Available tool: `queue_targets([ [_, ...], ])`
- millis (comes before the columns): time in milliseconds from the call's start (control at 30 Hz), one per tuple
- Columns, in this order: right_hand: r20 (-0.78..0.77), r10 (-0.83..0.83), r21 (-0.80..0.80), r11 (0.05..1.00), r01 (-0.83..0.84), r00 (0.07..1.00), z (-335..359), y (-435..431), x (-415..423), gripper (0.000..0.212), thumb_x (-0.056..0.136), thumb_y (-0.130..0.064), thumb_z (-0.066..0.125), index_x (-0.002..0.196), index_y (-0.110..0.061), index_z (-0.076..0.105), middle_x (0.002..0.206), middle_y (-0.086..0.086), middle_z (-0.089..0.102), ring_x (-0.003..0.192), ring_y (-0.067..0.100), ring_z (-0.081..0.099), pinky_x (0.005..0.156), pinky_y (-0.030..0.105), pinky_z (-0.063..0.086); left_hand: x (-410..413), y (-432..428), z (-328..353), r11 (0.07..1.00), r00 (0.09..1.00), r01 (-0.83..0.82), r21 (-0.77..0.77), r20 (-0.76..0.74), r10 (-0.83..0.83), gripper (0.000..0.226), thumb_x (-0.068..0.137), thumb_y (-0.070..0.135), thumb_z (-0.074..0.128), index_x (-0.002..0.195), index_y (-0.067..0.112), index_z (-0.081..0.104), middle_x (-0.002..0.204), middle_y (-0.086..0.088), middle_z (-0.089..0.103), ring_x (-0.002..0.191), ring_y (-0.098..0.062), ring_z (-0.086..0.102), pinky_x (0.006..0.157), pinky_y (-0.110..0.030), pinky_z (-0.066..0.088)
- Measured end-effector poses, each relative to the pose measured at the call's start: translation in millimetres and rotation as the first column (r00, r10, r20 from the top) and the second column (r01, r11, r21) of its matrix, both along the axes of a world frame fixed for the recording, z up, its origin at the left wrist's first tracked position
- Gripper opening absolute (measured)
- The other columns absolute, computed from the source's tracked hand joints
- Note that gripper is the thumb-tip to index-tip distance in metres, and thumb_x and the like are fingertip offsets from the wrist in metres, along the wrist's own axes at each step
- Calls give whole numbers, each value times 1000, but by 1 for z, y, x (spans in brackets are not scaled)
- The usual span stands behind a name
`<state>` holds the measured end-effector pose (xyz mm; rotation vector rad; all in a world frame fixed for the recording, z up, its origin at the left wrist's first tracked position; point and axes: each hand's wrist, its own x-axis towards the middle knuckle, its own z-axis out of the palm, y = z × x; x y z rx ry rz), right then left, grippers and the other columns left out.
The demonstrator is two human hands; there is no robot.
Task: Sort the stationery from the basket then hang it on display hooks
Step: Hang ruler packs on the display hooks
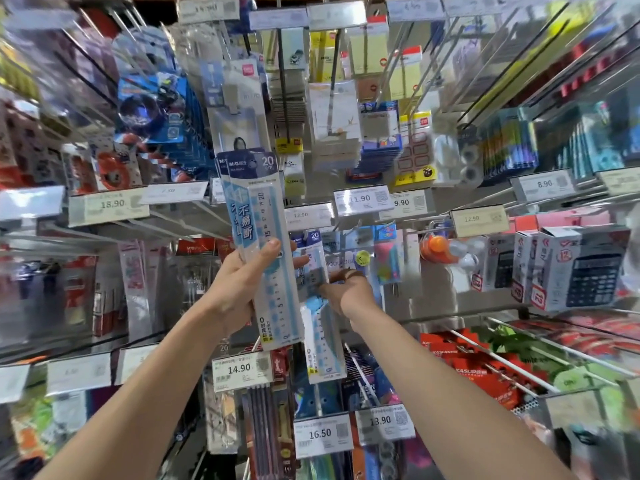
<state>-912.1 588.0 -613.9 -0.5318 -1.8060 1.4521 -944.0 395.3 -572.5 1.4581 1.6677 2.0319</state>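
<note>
Left hand (pixel 242 285): directly above the 14.90 price tag (pixel 239 368), fingers and thumb clamped round a bundle of 20 cm ruler packs (pixel 263 209). The bundle is held upright, with its header cards uppermost.

Right hand (pixel 349 289): above and to the right of the tag, fingers against a hanging ruler pack (pixel 323 341) of the same kind. The view is blurred, so whether they pinch it cannot be told.

That pack hangs just right of the tag. Boxed calculators (pixel 585 268) hang far right of the tag.
</note>
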Motion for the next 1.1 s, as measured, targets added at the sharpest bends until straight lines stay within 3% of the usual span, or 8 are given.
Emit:
queue_targets([
  [167, 1, -88, 89, 992, 87, 996, -11, -5, -2, 15, 90, -12, 69, 85, -16, 55, 88, -1, 61, 87, 18, 57, 79, 20, 40, -2, 3, -3, 999, 1000, -4, 37, 10, 3, 55, 93, 47, 65, 132, 9, 60, 126, -9, 72, 121, -22, 68, 101, -54, 51],
  [333, -388, 65, 277, 960, 48, 920, -18, -50, 40, 12, 101, -14, 57, 99, -23, 65, 94, -10, 67, 89, 4, 64, 74, 12, 48, 0, 11, -7, 996, 1000, -8, 87, 28, 6, 45, 92, 42, 66, 125, 11, 66, 127, -13, 71, 120, -26, 67, 102, -55, 51],
  [433, -436, 180, 460, 887, 47, 882, -25, -73, 47, 14, 102, -24, 55, 108, -21, 68, 100, -10, 65, 96, 7, 62, 85, 24, 52, 1, 13, -10, 993, 998, 0, 116, 57, -7, 25, 90, 35, 67, 105, 20, 78, 124, -20, 71, 117, -36, 68, 99, -59, 54],
  [533, -421, 113, 547, 823, 152, 900, -34, -76, 45, 21, 100, -33, 63, 117, -22, 68, 108, -11, 64, 103, 4, 60, 92, 29, 52, 0, 13, -12, 991, 998, -2, 131, 66, -7, 20, 90, 34, 67, 98, 22, 81, 123, -21, 71, 118, -40, 66, 97, -60, 55],
  [633, -449, 96, 499, 852, 160, 888, -39, -72, 48, 19, 96, -33, 70, 111, -22, 70, 101, -14, 71, 95, 5, 68, 84, 32, 57, -2, 13, -18, 993, 997, 21, 113, 66, -28, 22, 93, 35, 67, 106, 21, 79, 127, -18, 70, 119, -37, 67, 95, -58, 56],
  [867, -497, 285, 264, 949, -171, 819, -36, -56, 60, 8, 100, -7, 61, 99, -12, 55, 84, 4, 75, 72, 11, 67, 65, 26, 52, 0, 10, -18, 986, 991, 11, 166, 130, -33, 67, 80, 62, 75, 125, 14, 65, 126, -15, 71, 117, -36, 68, 97, -57, 55],
  [1000, -473, 335, 135, 942, -308, 815, -50, -41, 75, 7, 103, -10, 57, 106, -11, 51, 95, 9, 76, 88, 22, 72, 76, 36, 58, 0, 6, -13, 979, 987, 41, 200, 141, -70, 99, 59, 70, 86, 136, 14, 58, 134, -14, 67, 123, -31, 66, 102, -58, 50],
  [1100, -456, 306, 110, 951, -288, 836, -74, -32, 92, 16, 98, -18, 60, 107, -7, 52, 97, 14, 75, 92, 30, 73, 80, 39, 60, 3, 6, -8, 975, 984, 65, 212, 148, -98, 102, 58, 69, 88, 138, 13, 57, 132, -11, 68, 123, -31, 66, 107, -63, 45],
])
